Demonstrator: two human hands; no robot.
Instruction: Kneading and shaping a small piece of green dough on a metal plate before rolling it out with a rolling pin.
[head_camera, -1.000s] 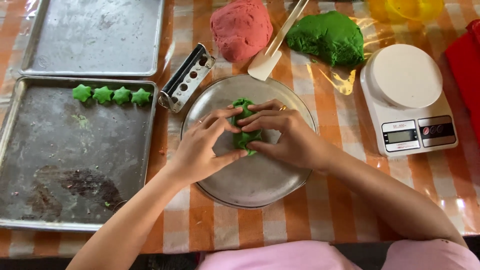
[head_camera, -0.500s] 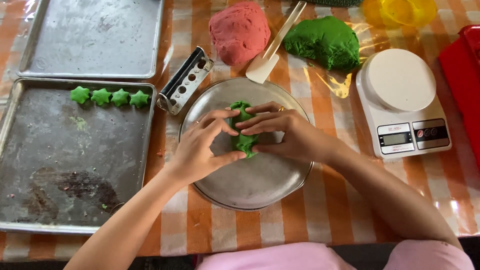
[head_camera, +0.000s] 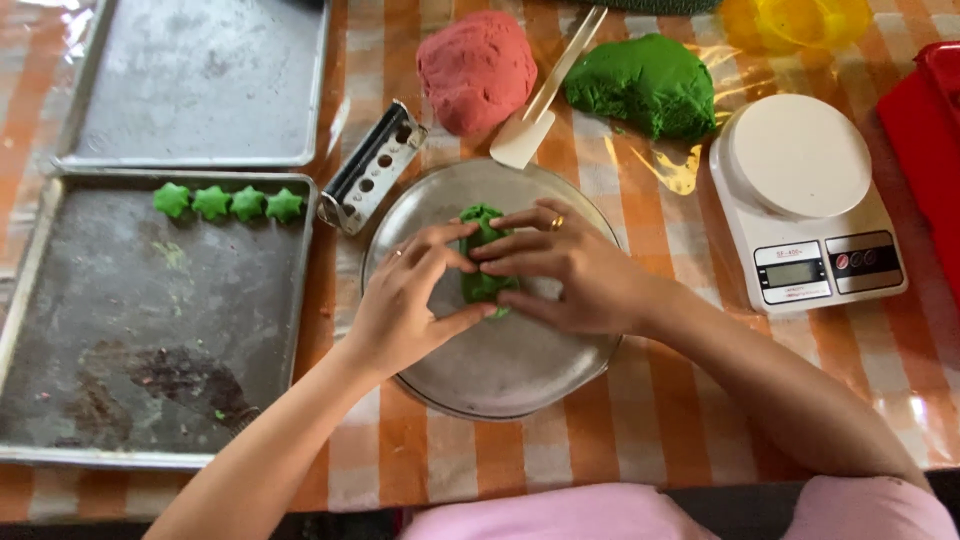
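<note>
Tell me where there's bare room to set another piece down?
The upper baking tray is bare; the lower tray is open below its four green stars. The round plate is crowded by both hands and dough.

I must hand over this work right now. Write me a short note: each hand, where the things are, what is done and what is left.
Left hand and right hand: both pinch one green dough piece over the round metal plate.
Done: four green stars lie in a row at the top of the near tray.
Far tray holds nothing yet.
Left: the piece in hand is not yet a star; the green lump and red lump sit behind the plate, uncut.
Nearby: metal mould left of the plate, spatula between the lumps, scale to the right.
</note>
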